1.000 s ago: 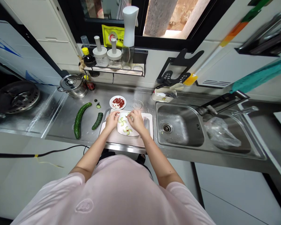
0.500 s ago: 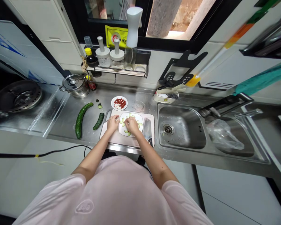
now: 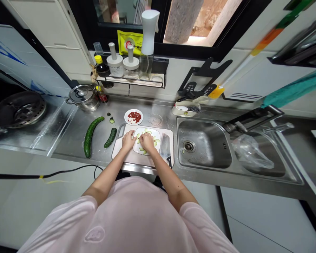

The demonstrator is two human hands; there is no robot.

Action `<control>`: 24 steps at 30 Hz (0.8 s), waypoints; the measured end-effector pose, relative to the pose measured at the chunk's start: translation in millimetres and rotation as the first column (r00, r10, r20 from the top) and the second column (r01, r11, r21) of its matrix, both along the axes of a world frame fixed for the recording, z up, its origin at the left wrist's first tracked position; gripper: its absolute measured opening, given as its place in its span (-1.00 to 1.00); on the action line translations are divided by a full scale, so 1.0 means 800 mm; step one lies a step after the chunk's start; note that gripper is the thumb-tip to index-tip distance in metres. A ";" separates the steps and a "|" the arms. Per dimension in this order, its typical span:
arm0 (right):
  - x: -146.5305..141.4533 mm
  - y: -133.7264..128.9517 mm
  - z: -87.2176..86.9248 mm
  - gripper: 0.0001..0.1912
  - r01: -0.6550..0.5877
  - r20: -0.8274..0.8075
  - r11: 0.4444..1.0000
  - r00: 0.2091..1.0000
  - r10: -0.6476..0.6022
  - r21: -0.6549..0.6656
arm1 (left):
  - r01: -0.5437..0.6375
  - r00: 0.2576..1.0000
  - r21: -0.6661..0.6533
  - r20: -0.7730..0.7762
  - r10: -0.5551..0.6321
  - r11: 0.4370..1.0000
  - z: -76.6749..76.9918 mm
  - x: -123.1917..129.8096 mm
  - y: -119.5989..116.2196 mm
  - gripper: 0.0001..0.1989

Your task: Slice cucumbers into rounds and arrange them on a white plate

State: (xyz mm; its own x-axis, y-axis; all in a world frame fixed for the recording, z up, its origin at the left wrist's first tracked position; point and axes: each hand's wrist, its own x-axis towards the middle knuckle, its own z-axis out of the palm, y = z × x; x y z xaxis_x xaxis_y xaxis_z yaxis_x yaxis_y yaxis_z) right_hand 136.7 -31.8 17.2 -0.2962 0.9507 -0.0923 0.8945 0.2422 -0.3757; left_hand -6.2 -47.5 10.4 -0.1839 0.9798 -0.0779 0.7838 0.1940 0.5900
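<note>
Two hands (image 3: 128, 140) (image 3: 146, 141), one square plate (image 3: 157, 135), one knife (image 3: 165, 147).

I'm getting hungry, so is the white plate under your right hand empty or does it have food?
It has food: green-edged slices lie on the white plate around the right hand.

Fairly bright indoors, with glare on the counter (image 3: 73, 138) and sink (image 3: 209, 146); brighter beyond the window (image 3: 197, 24); stretched and softened toward the edges.
</note>
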 end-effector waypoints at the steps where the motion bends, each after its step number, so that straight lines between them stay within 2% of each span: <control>1: 0.000 0.000 0.000 -0.76 0.001 0.000 1.000 1.000 -0.001 -0.006 | 0.001 1.000 -0.001 0.003 -0.001 1.000 0.000 0.001 0.000 -0.58; 24: -0.007 0.001 0.002 -0.72 -0.020 0.055 1.000 0.998 0.021 -0.012 | -0.013 0.999 -0.066 -0.037 0.010 0.998 -0.004 0.009 0.007 -0.54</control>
State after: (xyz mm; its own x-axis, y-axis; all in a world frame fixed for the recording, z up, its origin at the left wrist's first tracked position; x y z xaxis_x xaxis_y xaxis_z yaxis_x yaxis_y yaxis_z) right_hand 131.1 -31.1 19.0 -0.3095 0.9433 -0.1203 0.9090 0.2564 -0.3286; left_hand 0.8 -42.1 7.2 -0.1991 0.9706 -0.1355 0.8023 0.2408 0.5462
